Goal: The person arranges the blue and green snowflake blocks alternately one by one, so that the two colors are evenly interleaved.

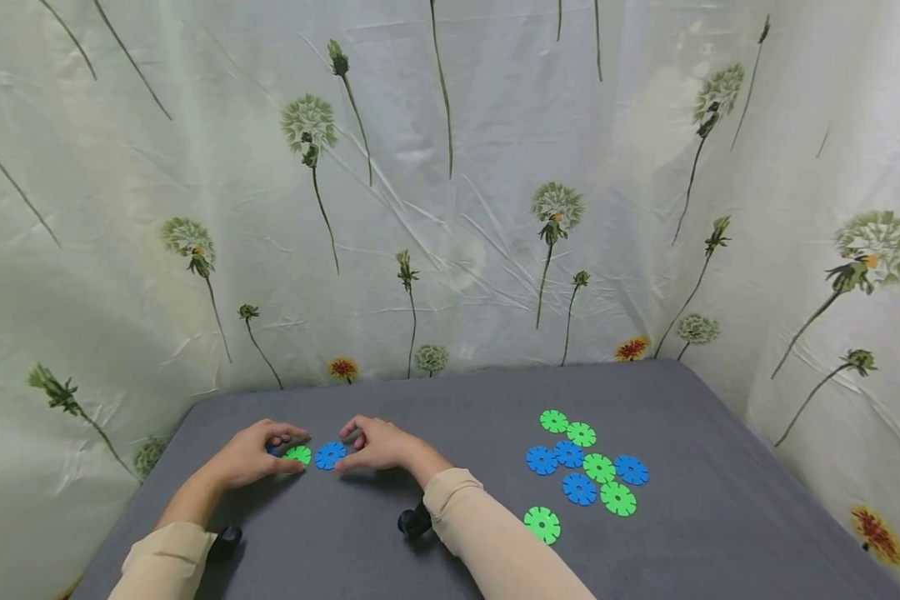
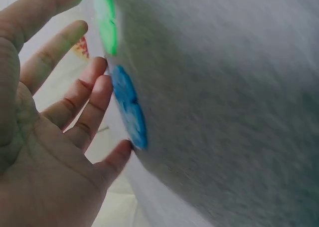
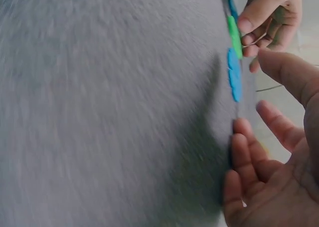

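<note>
Three notched plastic discs lie in a row at the left of the table. A blue disc (image 1: 331, 456) is at the right end, a green disc (image 1: 297, 455) is in the middle, and another blue disc (image 1: 271, 450) is mostly hidden behind my left hand (image 1: 251, 456). The left hand's thumb and fingers are spread around the green disc; I cannot tell whether they touch it. My right hand (image 1: 384, 445) is beside the right-hand blue disc, thumb near its edge. In the right wrist view its fingers (image 3: 244, 142) are relaxed and apart from the blue disc (image 3: 234, 75).
On the right of the grey table (image 1: 720, 508) lie several loose blue and green discs, some overlapping. One green disc (image 1: 542, 525) lies nearer the front, close to my right sleeve (image 1: 495, 533). A flower-printed curtain (image 1: 450, 208) stands behind the table.
</note>
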The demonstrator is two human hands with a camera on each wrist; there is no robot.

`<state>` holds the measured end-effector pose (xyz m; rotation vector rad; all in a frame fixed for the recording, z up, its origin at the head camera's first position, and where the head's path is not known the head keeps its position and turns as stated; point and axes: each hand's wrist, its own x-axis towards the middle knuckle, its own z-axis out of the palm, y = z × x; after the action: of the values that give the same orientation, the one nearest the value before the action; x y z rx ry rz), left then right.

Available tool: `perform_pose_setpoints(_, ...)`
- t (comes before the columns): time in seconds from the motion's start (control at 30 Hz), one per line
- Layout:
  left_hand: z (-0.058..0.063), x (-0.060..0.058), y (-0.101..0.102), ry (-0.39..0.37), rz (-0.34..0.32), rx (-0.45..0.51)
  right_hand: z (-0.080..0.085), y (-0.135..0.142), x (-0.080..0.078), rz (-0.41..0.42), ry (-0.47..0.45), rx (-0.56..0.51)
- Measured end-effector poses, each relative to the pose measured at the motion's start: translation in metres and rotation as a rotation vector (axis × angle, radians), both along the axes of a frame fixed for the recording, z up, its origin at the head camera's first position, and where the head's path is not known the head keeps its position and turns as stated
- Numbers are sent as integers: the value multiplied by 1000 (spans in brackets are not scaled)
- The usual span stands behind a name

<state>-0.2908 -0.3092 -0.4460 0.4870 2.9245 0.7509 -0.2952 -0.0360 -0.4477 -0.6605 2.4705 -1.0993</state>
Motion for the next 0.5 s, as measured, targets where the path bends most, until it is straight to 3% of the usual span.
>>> perform_pose_setpoints(0.13,3,0,9,-4,-21,7,10,13,0,73,-68,-13)
perform_pose_setpoints(0.33,6,1,24,-9,-33,18,21,37,-2,168,-52,82)
perform_pose_setpoints(0.5,6,-1,32,-16,-52,29,25,58,-2,181,-52,132)
